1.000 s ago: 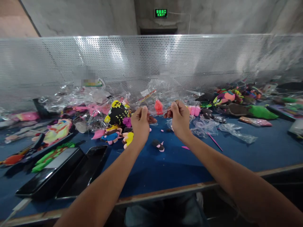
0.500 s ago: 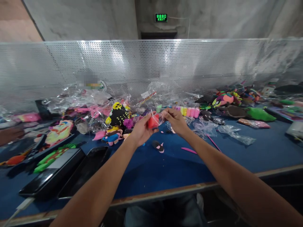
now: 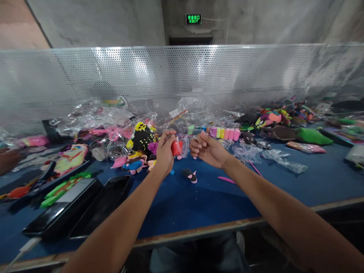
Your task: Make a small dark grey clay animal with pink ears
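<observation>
My left hand [image 3: 165,151] is raised over the blue table [image 3: 199,204] with its fingers closed on a small clear bag of red clay [image 3: 178,148]. My right hand [image 3: 205,149] is just to the right of the bag, fingers curled together in a loose fist; whether it pinches anything is too small to see. Below the hands a little black and pink clay figure [image 3: 190,175] lies on the table. A black clay figure with yellow spots [image 3: 141,136] stands left of my left hand.
Clear plastic bags and many clay figures are heaped along the perforated metal screen [image 3: 182,79]. A row of coloured clay sticks [image 3: 223,133] lies behind my right hand. Dark trays [image 3: 71,208] sit at the left front. Pink sticks [image 3: 226,180] lie to the right. Another person's hand [image 3: 8,159] shows far left.
A second ago both hands held the clear bag stretched between them. The left hand then took the red clay bag, and the right hand has let go and drawn back slightly.
</observation>
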{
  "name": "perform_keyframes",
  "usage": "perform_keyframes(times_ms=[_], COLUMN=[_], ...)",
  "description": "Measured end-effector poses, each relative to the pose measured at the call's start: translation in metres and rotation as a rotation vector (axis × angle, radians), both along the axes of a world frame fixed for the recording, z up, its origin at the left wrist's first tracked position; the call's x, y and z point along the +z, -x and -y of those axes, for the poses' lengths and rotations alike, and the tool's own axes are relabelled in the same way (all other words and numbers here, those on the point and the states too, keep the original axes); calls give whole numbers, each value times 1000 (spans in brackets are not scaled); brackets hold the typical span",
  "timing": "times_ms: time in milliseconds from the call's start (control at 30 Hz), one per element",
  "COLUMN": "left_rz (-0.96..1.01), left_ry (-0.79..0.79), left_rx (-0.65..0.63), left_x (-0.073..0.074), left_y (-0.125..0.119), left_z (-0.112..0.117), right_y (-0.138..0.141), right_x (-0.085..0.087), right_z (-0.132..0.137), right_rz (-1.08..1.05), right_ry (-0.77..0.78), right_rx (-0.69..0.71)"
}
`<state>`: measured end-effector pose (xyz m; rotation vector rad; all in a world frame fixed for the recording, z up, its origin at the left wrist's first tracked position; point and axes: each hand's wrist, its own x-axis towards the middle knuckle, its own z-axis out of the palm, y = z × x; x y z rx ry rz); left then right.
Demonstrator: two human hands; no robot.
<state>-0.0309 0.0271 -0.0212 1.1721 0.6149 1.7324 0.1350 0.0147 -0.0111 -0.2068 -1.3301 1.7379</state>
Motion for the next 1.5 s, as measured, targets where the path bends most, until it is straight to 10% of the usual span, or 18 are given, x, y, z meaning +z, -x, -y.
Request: perform_keyframes(times_ms=[167, 400, 800, 1500], left_rz=[-281, -805, -647, -969], left_ry=[-109, -81, -343, -705], left_rx=[234, 323, 67, 287], left_x=[-7, -35, 14, 16], left_y=[9, 21, 1, 15], left_z=[-12, -37, 7, 17], right_y=[2, 4, -3, 2], right_x=[-4, -13, -5, -8], right_z=[-5, -22, -4, -1], right_rz=[5, 175, 273, 231], right_ry=[-16, 44, 158, 163], right_rx=[24, -405, 378, 469])
